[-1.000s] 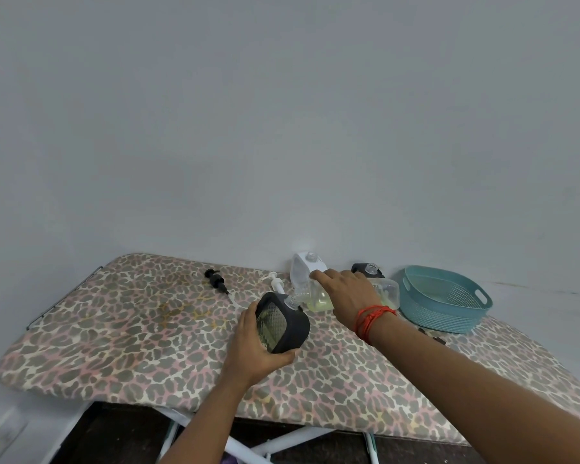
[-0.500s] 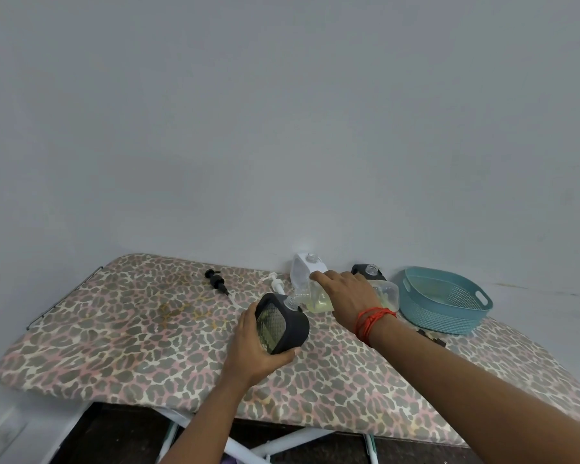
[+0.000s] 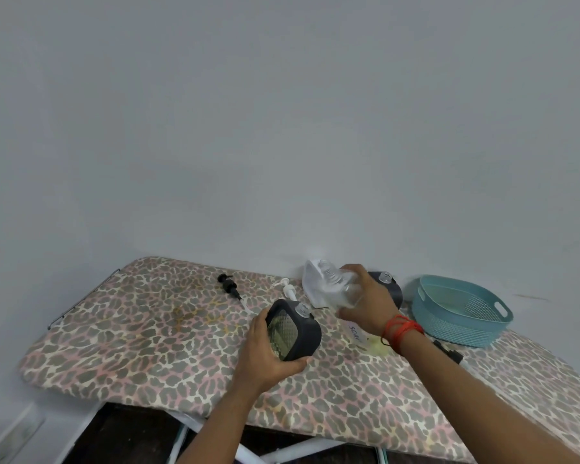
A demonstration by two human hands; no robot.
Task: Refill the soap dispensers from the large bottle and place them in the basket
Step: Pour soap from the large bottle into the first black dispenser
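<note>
My left hand (image 3: pixel 265 354) grips a black soap dispenser (image 3: pixel 293 329) with a clear patterned window and an open neck, tilted on the leopard-print table (image 3: pixel 148 333). Above the table my right hand (image 3: pixel 370 303) holds the large clear bottle (image 3: pixel 344 298), its threaded neck pointing up and left and pale yellow soap pooled at its lower end. A second black dispenser (image 3: pixel 390 286) shows partly behind my right hand. The teal basket (image 3: pixel 459 311) stands at the right with nothing visible in it.
A black pump head (image 3: pixel 228 285) and a white pump head (image 3: pixel 288 289) lie on the table behind the dispenser. A white translucent container (image 3: pixel 312 283) stands by the wall. A small black piece (image 3: pixel 449 351) lies beside my right forearm. The table's front edge is close.
My right hand has tipped the large bottle back from the dispenser's neck, raising its mouth up and away. My left hand still holds the dispenser in the same place.
</note>
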